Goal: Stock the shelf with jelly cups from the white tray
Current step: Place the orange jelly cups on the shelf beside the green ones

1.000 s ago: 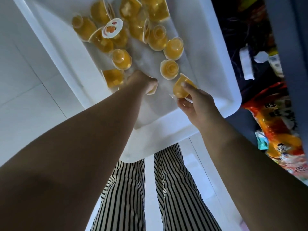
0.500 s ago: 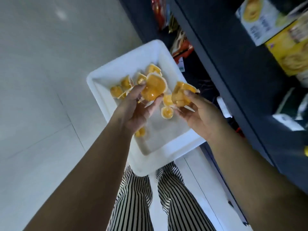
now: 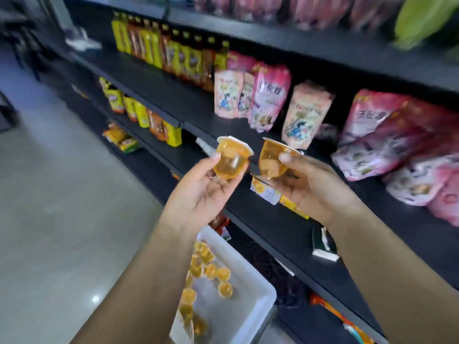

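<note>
Tray (image 3: 258, 289) low by the floor, jelly cups (image 3: 218, 276) left inside. Left hand (image 3: 198, 192) pinches one cup (image 3: 232, 161), right hand (image 3: 315, 187) another (image 3: 272, 162), before the shelf (image 3: 260, 135). Fingertip holds; slick cups could slip or topple among pink pouches (image 3: 305, 115).

At frame centre the left hand (image 3: 198, 192) and right hand (image 3: 308, 187) each grip an orange jelly cup (image 3: 232, 161) before the dark shelf (image 3: 173, 100). At the bottom, the white tray (image 3: 258, 294) holds more cups.

Pink snack pouches (image 3: 263, 95) stand in a row beside bottles with yellow labels (image 3: 173, 50). Further right, more pink bags (image 3: 387, 142) lie slumped in a heap. Lower down sit yellow packets (image 3: 141, 115). Pale grey floor tiles (image 3: 49, 207) stretch away left.
</note>
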`<state>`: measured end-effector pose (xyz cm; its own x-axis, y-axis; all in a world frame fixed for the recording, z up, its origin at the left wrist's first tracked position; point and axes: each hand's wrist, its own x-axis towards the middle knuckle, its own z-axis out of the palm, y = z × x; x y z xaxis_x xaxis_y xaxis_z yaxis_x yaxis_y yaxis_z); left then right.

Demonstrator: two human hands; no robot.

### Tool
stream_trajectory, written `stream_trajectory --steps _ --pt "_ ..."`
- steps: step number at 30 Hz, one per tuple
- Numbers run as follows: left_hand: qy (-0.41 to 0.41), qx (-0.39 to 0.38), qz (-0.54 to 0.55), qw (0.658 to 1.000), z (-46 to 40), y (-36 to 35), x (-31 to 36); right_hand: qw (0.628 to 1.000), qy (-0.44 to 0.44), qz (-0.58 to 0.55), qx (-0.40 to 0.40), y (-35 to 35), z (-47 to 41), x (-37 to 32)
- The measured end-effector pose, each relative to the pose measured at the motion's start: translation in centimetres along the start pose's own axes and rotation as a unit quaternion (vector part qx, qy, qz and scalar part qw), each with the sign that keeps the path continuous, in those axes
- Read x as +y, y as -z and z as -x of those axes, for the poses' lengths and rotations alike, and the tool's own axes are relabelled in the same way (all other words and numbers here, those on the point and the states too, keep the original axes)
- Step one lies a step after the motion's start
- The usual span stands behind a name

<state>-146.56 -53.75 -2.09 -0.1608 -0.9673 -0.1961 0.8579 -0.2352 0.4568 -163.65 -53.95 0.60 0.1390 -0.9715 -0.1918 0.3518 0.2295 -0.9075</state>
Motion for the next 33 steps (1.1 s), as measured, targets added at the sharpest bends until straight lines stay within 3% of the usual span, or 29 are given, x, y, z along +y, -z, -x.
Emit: stream_trajectory --steps 3,7,18,25,30,33 --pt "0.020 -0.068 -0.084 0.994 1.3 -4.9 0.6 0.996 0.080 0.014 0.026 0.4 4.4 -4.7" --pt "0.019 -0.176 -0.236 0.956 2.9 -11.3 -0.8 0.983 0.150 0.050 0.091 2.9 10.3 -9.9" --pt "0.084 -0.356 -0.319 0.875 9.8 -27.5 -15.1 0.932 0.280 0.068 0.222 14.8 29.0 -19.1" --pt "0.079 -0.416 -0.377 0.823 15.7 -35.9 -30.9 0.898 0.302 0.120 0.297 26.8 41.4 -22.0" --pt "0.000 -0.393 -0.424 0.816 17.2 -40.0 -40.8 0.867 0.299 0.118 0.382 34.8 46.3 -24.4" --pt "-0.106 -0.353 -0.557 0.744 17.7 -42.0 -44.6 0.851 0.286 0.131 0.420 37.7 47.4 -25.7"
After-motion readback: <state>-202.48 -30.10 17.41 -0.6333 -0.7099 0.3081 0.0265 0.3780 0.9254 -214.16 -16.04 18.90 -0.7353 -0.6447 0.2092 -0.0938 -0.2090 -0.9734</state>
